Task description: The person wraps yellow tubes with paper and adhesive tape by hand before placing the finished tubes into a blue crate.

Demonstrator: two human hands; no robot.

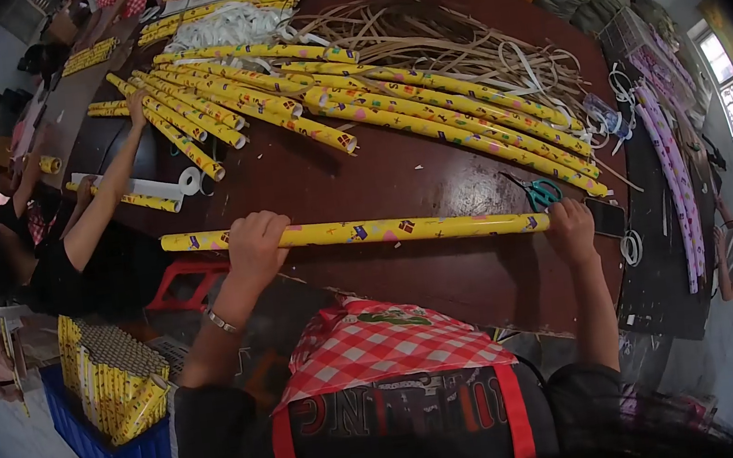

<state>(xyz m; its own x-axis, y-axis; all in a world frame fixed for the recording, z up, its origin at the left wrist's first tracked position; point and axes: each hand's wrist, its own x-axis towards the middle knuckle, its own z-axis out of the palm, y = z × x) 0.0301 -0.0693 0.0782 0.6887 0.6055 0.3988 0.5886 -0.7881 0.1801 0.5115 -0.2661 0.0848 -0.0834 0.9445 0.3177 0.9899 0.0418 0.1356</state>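
"Yellow tube (458, 226), patterned: where is it?"
"Over the near part of the bench (455, 282), running left to right."
"And each grip?"
"Left hand (259, 245) closed round it, a little in from its left end; right hand (572, 227) closed on its right end."
"Anything nearby?"
"Scissors (543, 195) just beside the right hand, near the right edge; further back, brown strips (461, 30) beside more tubes (464, 125)"
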